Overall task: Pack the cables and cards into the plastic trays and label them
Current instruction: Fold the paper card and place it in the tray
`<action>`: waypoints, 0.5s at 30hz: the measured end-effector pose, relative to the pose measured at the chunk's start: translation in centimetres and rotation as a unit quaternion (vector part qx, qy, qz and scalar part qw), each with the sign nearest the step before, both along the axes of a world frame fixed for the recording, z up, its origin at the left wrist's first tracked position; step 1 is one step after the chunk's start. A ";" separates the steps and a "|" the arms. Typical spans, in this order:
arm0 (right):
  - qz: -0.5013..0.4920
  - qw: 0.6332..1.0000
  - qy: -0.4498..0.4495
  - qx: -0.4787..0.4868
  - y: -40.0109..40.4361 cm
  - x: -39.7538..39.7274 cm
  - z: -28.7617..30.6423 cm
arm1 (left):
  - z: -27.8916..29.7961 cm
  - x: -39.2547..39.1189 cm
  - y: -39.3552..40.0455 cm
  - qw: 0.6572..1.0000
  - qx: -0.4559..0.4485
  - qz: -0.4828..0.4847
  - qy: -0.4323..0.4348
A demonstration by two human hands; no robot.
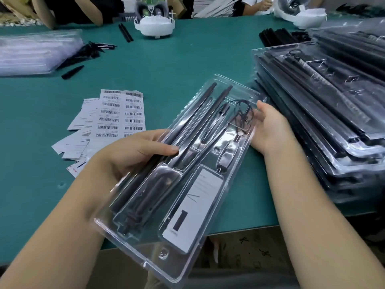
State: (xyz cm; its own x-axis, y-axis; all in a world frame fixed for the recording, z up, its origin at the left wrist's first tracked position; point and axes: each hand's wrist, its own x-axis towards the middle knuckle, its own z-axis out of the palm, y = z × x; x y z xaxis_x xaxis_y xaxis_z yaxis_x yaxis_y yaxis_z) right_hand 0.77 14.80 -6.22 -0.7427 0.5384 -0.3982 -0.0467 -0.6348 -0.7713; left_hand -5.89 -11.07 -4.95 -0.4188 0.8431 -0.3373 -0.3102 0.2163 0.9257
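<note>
Teal surface (pixel 166 63) edge near; left hand (pixel 133 153) and right hand (pixel 268 126) grip clear plastic tray (pixel 179 243) beside stacked trays (pixel 333 113).

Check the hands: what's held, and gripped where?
Both hold one clear plastic tray above the table. The left hand grips its left long edge, thumb on top. The right hand supports the right long edge near the far end.

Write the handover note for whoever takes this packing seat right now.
Left hand grips the clear tray's left edge, thumb on top. Right hand holds its far right edge.
The tray is tilted above the table edge, with black rods, a looped cable and a white card seated.
Left: barcode label sheet lies left; no label visible on this tray. Filled trays are stacked right.
</note>
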 end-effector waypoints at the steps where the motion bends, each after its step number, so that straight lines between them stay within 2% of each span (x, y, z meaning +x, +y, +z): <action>1: 0.020 1.000 -0.011 0.008 0.2 -0.1 0.0 | 0.0 -0.3 -0.4 1.000 -0.006 -0.011 0.008; 5: 0.067 0.995 -0.059 0.053 0.6 -1.3 0.7 | 0.2 -1.0 -1.7 0.999 0.001 -0.036 0.020; 7: 0.048 0.994 -0.078 0.062 0.6 -2.4 1.2 | 0.3 -1.2 -1.8 0.999 0.005 -0.044 0.017; 9: 0.034 0.994 -0.087 0.064 0.9 -3.7 1.5 | 0.3 -1.3 -1.6 0.999 0.003 -0.038 0.015; 15: 0.094 0.990 -0.090 0.050 1.5 -6.0 1.2 | 0.3 -1.8 -1.8 1.000 -0.006 0.000 0.013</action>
State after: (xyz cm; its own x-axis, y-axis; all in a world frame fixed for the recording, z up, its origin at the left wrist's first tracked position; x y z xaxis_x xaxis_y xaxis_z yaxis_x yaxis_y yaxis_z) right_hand -5.27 16.28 -5.01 -0.7550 0.4412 -0.4851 0.2094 -0.5388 -0.8160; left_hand -7.69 -12.85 -4.69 -0.4279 0.8388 -0.3365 -0.2863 0.2273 0.9308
